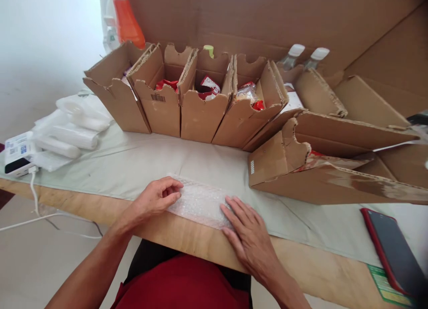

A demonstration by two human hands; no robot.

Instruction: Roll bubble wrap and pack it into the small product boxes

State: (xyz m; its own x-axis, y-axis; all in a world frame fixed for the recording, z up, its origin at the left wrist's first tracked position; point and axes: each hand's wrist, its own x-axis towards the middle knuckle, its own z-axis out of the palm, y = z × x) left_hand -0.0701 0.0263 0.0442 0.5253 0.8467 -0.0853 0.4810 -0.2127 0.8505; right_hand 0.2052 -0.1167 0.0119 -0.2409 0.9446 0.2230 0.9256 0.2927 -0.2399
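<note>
A sheet of clear bubble wrap (200, 201) lies flat at the near edge of the table, on a pale green cloth (133, 166). My left hand (157, 197) rests on the wrap's left end with its fingers curled, pinching that edge. My right hand (245, 231) lies flat on the wrap's right end, fingers stretched out and apart. Both hands touch the wrap; nothing else is in them.
A row of open cardboard bins (200, 99) with red packets stands behind. A larger cardboard bin (301, 166) lies at the right. Rolled plastic bags (70, 126) and a white device (18, 155) with a cable sit at left. A phone (391, 251) lies at right.
</note>
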